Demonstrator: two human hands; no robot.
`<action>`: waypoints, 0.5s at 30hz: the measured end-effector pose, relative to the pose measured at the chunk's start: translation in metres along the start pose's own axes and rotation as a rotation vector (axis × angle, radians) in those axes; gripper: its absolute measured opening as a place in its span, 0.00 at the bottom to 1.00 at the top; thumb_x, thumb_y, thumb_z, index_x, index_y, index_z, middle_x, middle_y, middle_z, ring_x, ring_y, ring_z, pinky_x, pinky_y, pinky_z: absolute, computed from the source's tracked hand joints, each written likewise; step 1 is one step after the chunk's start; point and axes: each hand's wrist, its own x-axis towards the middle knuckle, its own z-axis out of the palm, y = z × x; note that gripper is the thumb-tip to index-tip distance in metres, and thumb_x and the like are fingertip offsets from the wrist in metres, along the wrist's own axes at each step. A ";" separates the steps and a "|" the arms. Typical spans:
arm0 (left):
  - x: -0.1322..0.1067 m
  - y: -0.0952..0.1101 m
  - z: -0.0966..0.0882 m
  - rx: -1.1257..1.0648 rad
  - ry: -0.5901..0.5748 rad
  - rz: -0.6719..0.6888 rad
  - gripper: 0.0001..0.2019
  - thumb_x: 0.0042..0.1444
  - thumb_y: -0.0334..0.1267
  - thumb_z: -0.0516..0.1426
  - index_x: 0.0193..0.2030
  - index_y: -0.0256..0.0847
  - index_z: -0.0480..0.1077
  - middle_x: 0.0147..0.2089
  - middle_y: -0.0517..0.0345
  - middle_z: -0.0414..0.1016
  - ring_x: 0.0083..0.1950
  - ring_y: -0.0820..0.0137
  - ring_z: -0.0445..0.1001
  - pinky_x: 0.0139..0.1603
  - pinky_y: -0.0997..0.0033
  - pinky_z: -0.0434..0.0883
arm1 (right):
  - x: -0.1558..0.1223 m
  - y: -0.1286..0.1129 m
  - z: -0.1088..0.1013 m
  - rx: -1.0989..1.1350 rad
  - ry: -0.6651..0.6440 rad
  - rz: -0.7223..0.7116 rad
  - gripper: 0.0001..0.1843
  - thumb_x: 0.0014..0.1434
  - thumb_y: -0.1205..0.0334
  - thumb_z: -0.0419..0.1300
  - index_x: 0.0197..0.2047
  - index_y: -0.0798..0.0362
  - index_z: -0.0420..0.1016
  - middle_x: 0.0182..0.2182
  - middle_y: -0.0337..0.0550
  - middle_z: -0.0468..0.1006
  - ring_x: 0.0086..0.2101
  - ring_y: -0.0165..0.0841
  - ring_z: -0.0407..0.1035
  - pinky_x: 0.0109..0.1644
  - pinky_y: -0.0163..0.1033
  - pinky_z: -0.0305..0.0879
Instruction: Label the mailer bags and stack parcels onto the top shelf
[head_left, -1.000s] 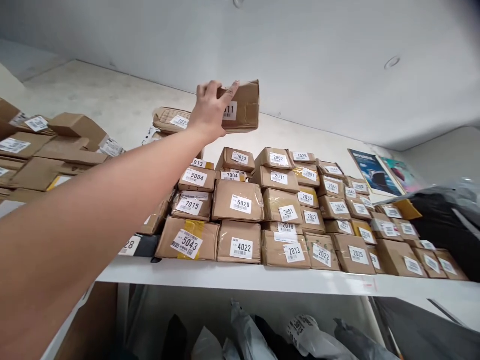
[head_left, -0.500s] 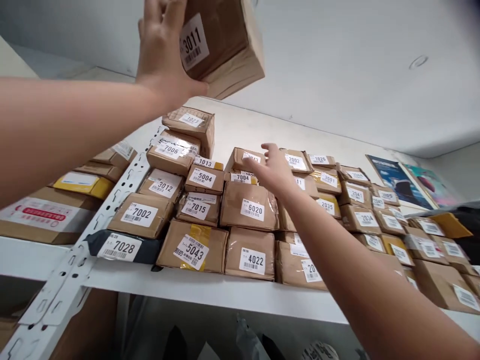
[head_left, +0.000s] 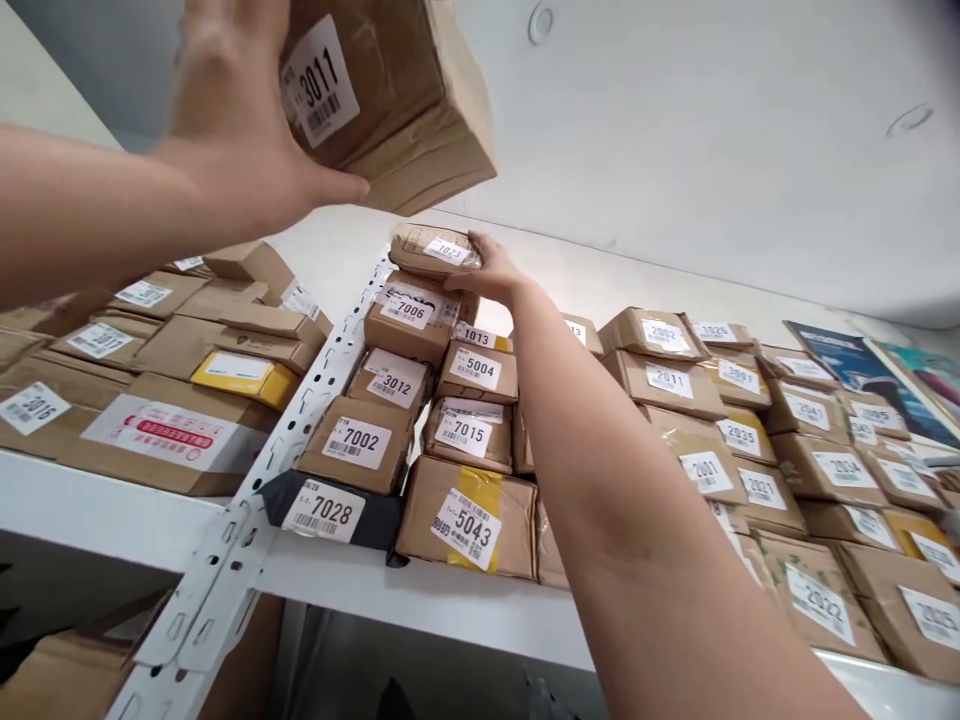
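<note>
High at the upper left, my left hand [head_left: 232, 130] grips a brown cardboard box labelled 3011 [head_left: 405, 110], its thumb along the lower edge. The box is held in the air, partly cut off by the top of the view. My right hand [head_left: 495, 270] is closed around the right end of a box labelled 1023 [head_left: 420, 250], fingers at its upper side and thumb lower down. That box tops the left stack, above a box labelled 7006 [head_left: 405, 325]. My right forearm hides part of the middle stacks.
A white metal shelf [head_left: 450, 610] carries several stacked, labelled boxes, including 5043 [head_left: 420, 520] and 2022 [head_left: 795, 560]. A perforated white post [head_left: 247, 510] separates them from more parcels at left. Dark package 7028 [head_left: 375, 515] lies at the shelf's front edge. Posters [head_left: 847, 365] hang at right.
My right hand has moved from beside the middle stack to box 1023 and taken hold of its end. The view has swung left. My left hand still holds box 3011.
</note>
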 end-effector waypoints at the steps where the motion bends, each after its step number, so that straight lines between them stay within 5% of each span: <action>1: 0.000 -0.005 0.000 0.000 0.007 0.032 0.77 0.06 0.84 0.34 0.69 0.43 0.39 0.66 0.68 0.44 0.68 0.65 0.48 0.66 0.81 0.35 | 0.003 0.003 0.001 0.038 -0.007 -0.012 0.51 0.38 0.62 0.69 0.65 0.48 0.55 0.64 0.51 0.56 0.61 0.48 0.57 0.65 0.56 0.58; 7: 0.001 -0.021 0.013 -0.040 0.064 0.053 0.76 0.14 0.84 0.35 0.71 0.39 0.31 0.71 0.68 0.41 0.73 0.65 0.35 0.65 0.80 0.36 | 0.000 0.010 0.003 0.221 -0.009 0.093 0.45 0.40 0.60 0.71 0.62 0.50 0.61 0.60 0.51 0.66 0.53 0.49 0.66 0.56 0.59 0.68; 11: -0.003 -0.022 0.019 -0.121 0.083 0.035 0.76 0.13 0.83 0.41 0.70 0.38 0.38 0.68 0.65 0.46 0.71 0.64 0.42 0.65 0.76 0.44 | -0.005 0.014 0.011 0.217 0.056 0.043 0.36 0.47 0.69 0.64 0.60 0.56 0.66 0.58 0.51 0.69 0.57 0.43 0.64 0.64 0.50 0.61; 15: -0.011 -0.026 0.019 -0.180 0.117 0.159 0.65 0.30 0.78 0.49 0.70 0.34 0.42 0.69 0.56 0.47 0.69 0.62 0.48 0.64 0.71 0.49 | -0.011 0.021 0.016 0.301 0.072 0.082 0.32 0.47 0.73 0.58 0.58 0.56 0.69 0.55 0.48 0.71 0.56 0.41 0.65 0.64 0.49 0.59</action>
